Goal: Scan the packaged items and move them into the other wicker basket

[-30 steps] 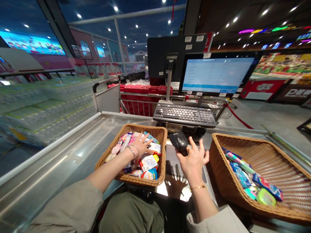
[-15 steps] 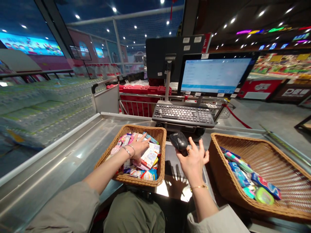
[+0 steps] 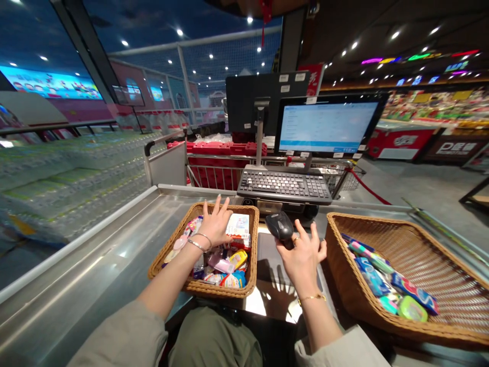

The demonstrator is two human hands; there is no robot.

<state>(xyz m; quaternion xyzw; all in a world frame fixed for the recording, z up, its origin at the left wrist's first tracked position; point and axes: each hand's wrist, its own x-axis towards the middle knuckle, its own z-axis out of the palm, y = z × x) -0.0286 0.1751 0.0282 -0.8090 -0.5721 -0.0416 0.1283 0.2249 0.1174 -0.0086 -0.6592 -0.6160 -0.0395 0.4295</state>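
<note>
My left hand [image 3: 216, 227] is over the smaller wicker basket [image 3: 202, 290], fingers spread, with the thumb beside a white-and-red box [image 3: 240, 224]. I cannot tell whether it touches the box. Around it in the basket lie a yellow packet [image 3: 239, 259], a pink item [image 3: 220, 263], a blue-and-white wrapper [image 3: 234, 279] and other small packages. Between the two baskets, my right hand [image 3: 301, 260] has a black barcode scanner [image 3: 279, 226] at its thumb and index finger. The scanner's handle is partly hidden by that hand, whose other fingers are spread.
A larger wicker basket [image 3: 340, 285] on the right holds toothpaste boxes [image 3: 414, 293] and a green round container [image 3: 412, 309]. Behind the counter [image 3: 122, 244] stand a keyboard [image 3: 284, 184], a lit monitor [image 3: 324, 127] and a metal cart [image 3: 214, 171]. Stacked bottles [image 3: 69, 173] are at left.
My left hand has moved toward the back of the basket. The white-and-red box has shifted back too, uncovering the yellow packet and pink item. My right hand stays with the scanner.
</note>
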